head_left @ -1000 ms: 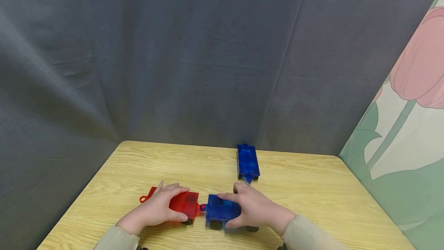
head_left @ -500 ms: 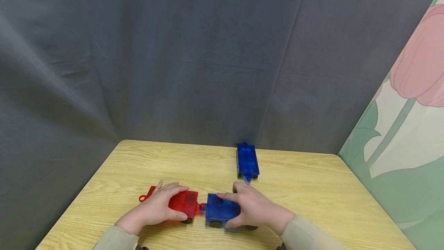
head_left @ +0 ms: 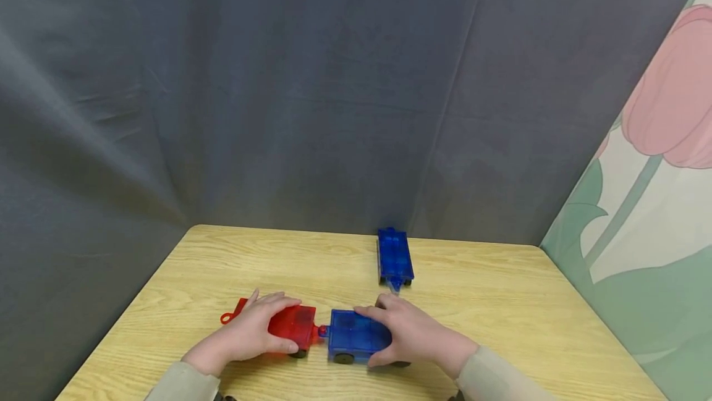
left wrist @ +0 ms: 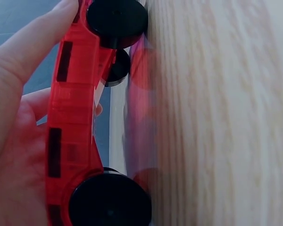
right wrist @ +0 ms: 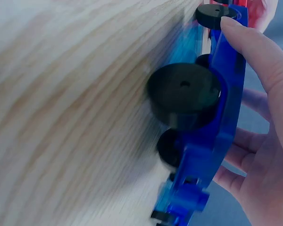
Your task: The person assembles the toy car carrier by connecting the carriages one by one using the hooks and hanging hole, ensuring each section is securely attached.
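Near the table's front, a translucent red wheeled car (head_left: 300,322) and a translucent blue wheeled car (head_left: 356,332) stand end to end, their couplings meeting between them. The left hand (head_left: 251,330) grips the red car across its top and sides; in the left wrist view the thumb lies along the side of the red car (left wrist: 73,103), above its black wheels. The right hand (head_left: 414,334) holds the blue car by its sides, thumb at the near side; the right wrist view shows fingers behind the blue car (right wrist: 226,94). The palms hide the outer parts of both cars.
A second blue car (head_left: 395,256) stands at the back of the wooden table (head_left: 489,302), its coupling facing the front. A dark grey curtain (head_left: 311,92) hangs behind, and a tulip-patterned cloth (head_left: 656,228) hangs at the right.
The right hand has shifted slightly right along the blue car, uncovering more of its top. The left hand keeps its grip on the red car.
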`<action>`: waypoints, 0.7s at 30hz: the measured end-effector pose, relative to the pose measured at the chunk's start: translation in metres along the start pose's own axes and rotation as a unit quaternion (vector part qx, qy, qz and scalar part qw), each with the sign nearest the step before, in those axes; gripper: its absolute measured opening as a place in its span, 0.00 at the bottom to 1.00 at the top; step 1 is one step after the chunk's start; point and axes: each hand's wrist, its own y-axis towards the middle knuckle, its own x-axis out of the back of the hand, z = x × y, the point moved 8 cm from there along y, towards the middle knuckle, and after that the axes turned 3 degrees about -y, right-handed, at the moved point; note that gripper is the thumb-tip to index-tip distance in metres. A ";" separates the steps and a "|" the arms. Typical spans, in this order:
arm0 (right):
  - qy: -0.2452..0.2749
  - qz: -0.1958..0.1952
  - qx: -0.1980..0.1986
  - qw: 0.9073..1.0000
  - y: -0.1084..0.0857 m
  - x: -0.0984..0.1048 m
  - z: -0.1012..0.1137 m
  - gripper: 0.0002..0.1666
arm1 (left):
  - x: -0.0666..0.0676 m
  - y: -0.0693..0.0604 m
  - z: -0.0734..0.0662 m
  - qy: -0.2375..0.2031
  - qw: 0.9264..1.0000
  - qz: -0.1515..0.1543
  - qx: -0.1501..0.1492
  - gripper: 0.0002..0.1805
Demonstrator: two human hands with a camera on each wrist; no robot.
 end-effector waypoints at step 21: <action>0.068 -0.008 -0.089 0.994 -0.038 0.004 -0.032 0.50 | 0.008 -0.006 0.006 0.034 0.999 -0.005 0.025 0.45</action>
